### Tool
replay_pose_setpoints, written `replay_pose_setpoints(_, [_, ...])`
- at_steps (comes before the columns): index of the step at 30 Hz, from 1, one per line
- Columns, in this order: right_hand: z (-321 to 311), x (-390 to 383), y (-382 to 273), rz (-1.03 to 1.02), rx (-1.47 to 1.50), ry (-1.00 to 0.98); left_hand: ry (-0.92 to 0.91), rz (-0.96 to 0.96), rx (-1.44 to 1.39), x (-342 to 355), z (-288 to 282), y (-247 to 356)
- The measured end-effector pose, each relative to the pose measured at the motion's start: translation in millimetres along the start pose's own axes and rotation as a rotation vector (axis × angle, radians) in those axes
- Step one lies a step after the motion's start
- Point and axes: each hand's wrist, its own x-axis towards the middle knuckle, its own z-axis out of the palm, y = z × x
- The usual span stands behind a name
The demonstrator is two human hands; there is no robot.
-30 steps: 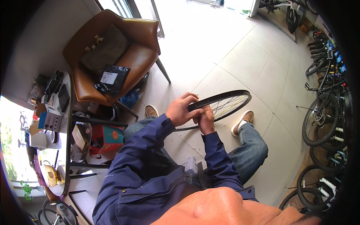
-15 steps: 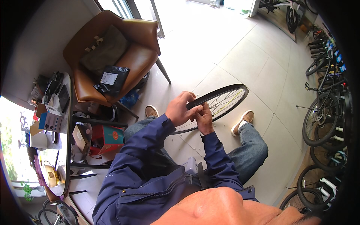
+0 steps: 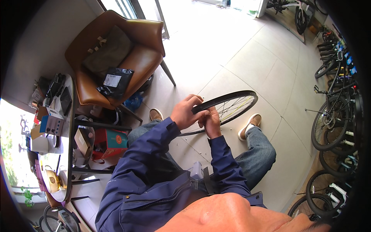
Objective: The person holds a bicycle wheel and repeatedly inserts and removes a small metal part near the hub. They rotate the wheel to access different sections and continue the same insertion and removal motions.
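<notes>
A black bicycle wheel rim (image 3: 240,94) with thin spokes, some yellowish, is held tilted between my legs. My left hand (image 3: 186,113) is wrapped over its near side, thumb pointing right along the rim. My right hand (image 3: 210,123) is just beside it, lower, with curled fingers at the rim; its fingertips are partly hidden, so I cannot make out whether a small part is between them. Small white bits lie scattered on the tiled floor (image 3: 278,85) under the wheel. A pale grey-purple object (image 3: 196,170) sits between my legs at my waist.
A brown leather chair (image 3: 145,65) holding a cushion and black parcel stands at front left. A cluttered oval table (image 3: 68,143) with boxes is at my left, a red-teal bag (image 3: 112,143) under it. Bicycles (image 3: 332,120) line the right side; more (image 3: 293,11) stand by the doorway.
The wheel's far right end rose slightly about half a second ago and has since dropped back a little to the right. Both hands have shifted only slightly with it, still at the rim.
</notes>
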Motion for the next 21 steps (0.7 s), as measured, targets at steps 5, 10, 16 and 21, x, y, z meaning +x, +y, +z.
replay_pose_setpoints(5, [1.3,-0.5,-5.7,0.022,0.012,0.029,-0.031,-0.144,0.004,-2.2,2.2,2.9])
replay_pose_setpoints(10, [0.1,-0.7,-8.3,0.107,0.132,0.033,-0.034,0.011,-0.047,-1.1,1.8,-1.2])
replay_pose_setpoints(16, [-0.5,-1.6,-5.1,0.122,0.257,-0.09,-0.044,-0.039,-0.015,-1.8,1.2,-3.0])
replay_pose_setpoints(21, [-2.8,-2.7,-3.6,0.039,0.1,-0.171,-0.017,-0.09,0.077,-1.9,-0.9,-0.4])
